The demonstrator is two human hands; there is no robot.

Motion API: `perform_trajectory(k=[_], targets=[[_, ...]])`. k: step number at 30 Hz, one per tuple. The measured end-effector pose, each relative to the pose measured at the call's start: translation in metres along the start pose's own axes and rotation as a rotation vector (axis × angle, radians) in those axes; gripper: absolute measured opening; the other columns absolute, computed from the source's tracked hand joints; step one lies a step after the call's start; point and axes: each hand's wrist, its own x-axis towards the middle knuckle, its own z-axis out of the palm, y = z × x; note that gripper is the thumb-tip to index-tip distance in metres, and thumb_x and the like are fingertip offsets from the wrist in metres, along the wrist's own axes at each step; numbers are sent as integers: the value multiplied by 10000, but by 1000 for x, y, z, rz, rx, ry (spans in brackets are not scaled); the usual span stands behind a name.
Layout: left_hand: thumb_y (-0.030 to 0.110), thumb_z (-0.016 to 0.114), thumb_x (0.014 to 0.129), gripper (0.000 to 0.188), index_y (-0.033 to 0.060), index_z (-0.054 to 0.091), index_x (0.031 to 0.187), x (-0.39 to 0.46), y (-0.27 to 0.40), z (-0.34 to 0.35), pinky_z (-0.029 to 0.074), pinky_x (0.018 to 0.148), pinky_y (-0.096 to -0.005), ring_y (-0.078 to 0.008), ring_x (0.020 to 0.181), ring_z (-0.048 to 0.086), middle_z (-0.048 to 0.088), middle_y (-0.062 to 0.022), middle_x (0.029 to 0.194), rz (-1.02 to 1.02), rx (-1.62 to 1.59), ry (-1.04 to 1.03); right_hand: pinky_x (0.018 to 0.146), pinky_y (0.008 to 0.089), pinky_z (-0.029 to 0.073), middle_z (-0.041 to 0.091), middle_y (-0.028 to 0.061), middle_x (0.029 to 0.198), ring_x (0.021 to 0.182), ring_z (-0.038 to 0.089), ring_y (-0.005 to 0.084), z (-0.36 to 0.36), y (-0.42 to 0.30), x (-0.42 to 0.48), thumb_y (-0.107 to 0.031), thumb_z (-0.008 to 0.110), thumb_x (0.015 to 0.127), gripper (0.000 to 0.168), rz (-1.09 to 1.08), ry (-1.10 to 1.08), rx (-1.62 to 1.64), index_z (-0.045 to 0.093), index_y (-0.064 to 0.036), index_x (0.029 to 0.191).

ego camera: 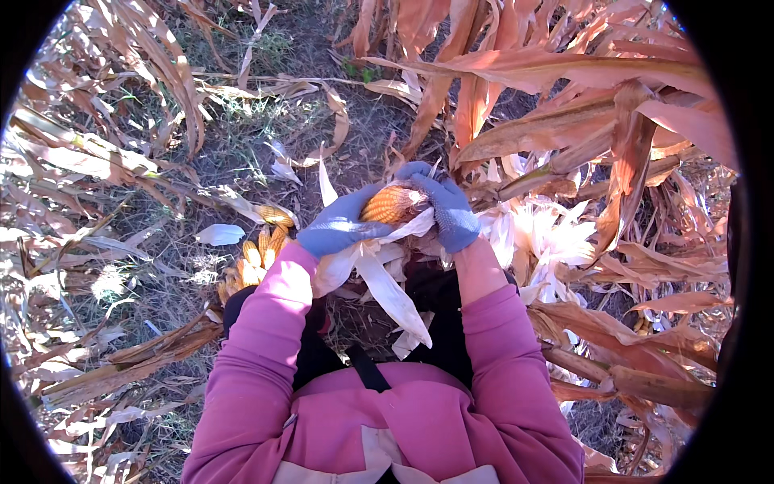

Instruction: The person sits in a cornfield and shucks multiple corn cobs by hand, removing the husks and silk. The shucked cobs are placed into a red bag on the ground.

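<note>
Both hands wear blue-grey gloves and hold one ear of corn in front of my body. My left hand is closed round the left part of the ear, where yellow-orange kernels show. My right hand grips the other end, by the silk and pulled-back husk. Pale husk leaves hang from the ear towards my lap. On the ground left of my left forearm lies a pile of husked corn ears. The fingertips of my left hand are hidden.
Dry corn stalks and leaves rise at the upper right. Loose pale husks lie to the right of my right hand. A thick stalk crosses the lower right. Fallen stalks and grass cover the ground at left.
</note>
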Motion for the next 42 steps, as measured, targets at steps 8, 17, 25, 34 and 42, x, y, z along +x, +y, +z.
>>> perform_trajectory(k=[8,17,25,34,42], targets=[[167,594,902,588,33,311,1399,11,-11,12,350,1030,-310,-192,1225,443,467,-132,1322,152,2,260,809,294,507,605,61,1070,945,607,176,7,1,7,-201,524,917,255,25,154,234,588,-69,1125],[117,595,891,513,7,387,1347,5,5,19,394,975,-289,-152,1129,500,524,-84,1244,-24,-370,223,933,302,442,564,88,1178,1078,555,177,9,6,0,-193,485,943,348,7,-149,298,489,-28,1250],[280,635,875,322,51,553,1085,9,-11,-28,523,719,-335,-185,797,611,601,-59,903,96,-831,781,891,321,430,628,118,1019,982,573,191,-21,2,6,-187,515,901,254,-96,-215,-844,619,-54,1091],[190,604,889,364,39,479,1195,1,3,-56,488,789,-295,-152,892,576,563,-61,1028,312,-573,873,853,319,453,645,128,1029,931,609,218,-37,9,9,-384,570,877,405,79,-125,-1033,601,-75,1136],[222,742,760,542,24,475,1188,15,-15,-40,469,809,-307,-167,916,571,580,-104,1022,193,103,758,893,274,437,575,65,1119,1002,542,134,-19,-16,10,-149,593,899,350,-553,294,-448,520,-56,1228]])
